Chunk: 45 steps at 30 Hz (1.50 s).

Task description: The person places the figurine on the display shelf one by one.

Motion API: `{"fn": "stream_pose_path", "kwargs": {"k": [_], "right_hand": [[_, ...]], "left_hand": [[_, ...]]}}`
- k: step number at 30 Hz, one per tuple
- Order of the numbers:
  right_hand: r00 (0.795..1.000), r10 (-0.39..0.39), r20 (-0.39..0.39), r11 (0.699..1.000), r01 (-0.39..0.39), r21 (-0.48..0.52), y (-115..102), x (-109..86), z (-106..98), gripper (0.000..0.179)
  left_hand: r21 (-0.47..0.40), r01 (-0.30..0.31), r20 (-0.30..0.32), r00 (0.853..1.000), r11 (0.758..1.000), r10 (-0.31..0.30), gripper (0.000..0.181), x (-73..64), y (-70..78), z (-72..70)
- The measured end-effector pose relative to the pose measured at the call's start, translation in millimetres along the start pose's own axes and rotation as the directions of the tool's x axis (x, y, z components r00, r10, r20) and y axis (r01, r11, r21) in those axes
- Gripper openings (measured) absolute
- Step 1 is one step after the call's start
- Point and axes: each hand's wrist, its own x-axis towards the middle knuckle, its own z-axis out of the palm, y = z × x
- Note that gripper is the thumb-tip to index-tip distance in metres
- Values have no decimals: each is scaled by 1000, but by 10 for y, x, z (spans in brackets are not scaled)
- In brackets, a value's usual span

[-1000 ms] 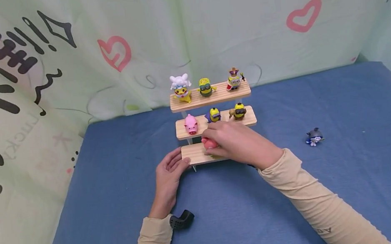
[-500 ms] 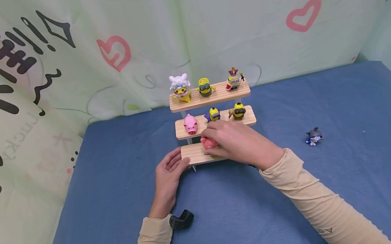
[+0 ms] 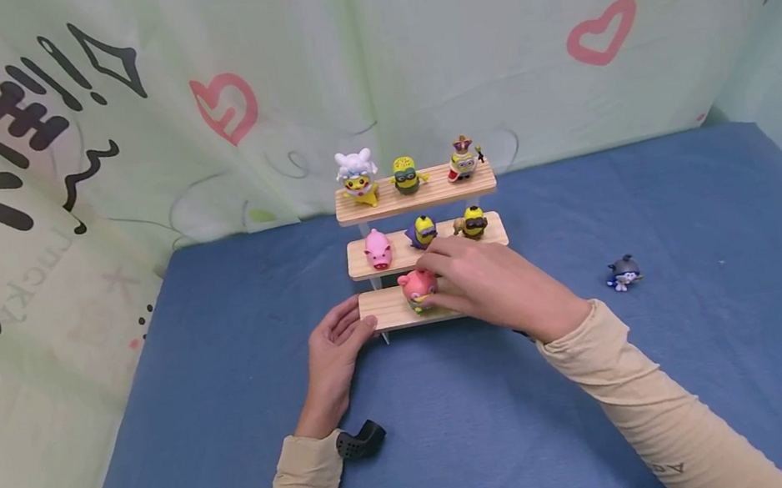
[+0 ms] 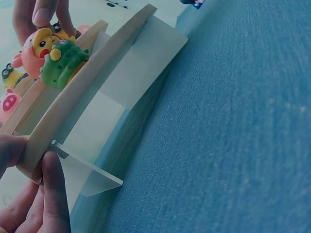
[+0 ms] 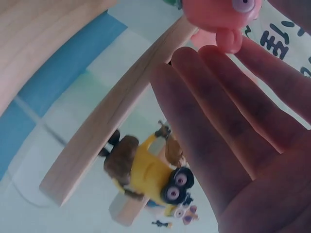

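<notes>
A three-tier wooden display shelf (image 3: 381, 310) stands on the blue cloth. My left hand (image 3: 332, 354) pinches the left end of its lowest board, thumb above and fingers beneath. On that board sits a toy figure (image 4: 58, 60) with a pink hood, yellow face and green body. Beside it is my right hand (image 3: 488, 284), whose fingers (image 5: 233, 102) look fairly straight in the right wrist view. One fingertip is at the pink ear; whether it touches cannot be told. The right part of the lowest board is hidden behind this hand in the head view.
The middle board bears a pink pig (image 3: 378, 250) and two minion figures, one in purple (image 3: 424, 232), one in brown (image 3: 473, 223). On top are a white-hatted yellow figure (image 3: 357, 181), a green minion (image 3: 407, 177) and a crowned minion (image 3: 462, 159). A grey-capped figure (image 3: 623, 273) lies right.
My right hand has loosened from the pink-hooded figure and drawn slightly to the right, uncovering more of it. The left hand keeps its hold on the board. The head view has shifted slightly.
</notes>
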Motion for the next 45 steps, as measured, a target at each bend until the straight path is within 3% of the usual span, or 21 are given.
{"fn": "stream_pose_path", "kwargs": {"k": [8,45], "right_hand": [[1000,8,-14,1000,-8,-4,86,-97,-54,37],[997,58,-55,995,-62,-75,618,-667,-156,35]], "left_hand": [[5,-3,5,1000,1000,3,48,-2,-10,-10],[-4,1,10,1000,1000,-1,47,-8,-11,-16]]}}
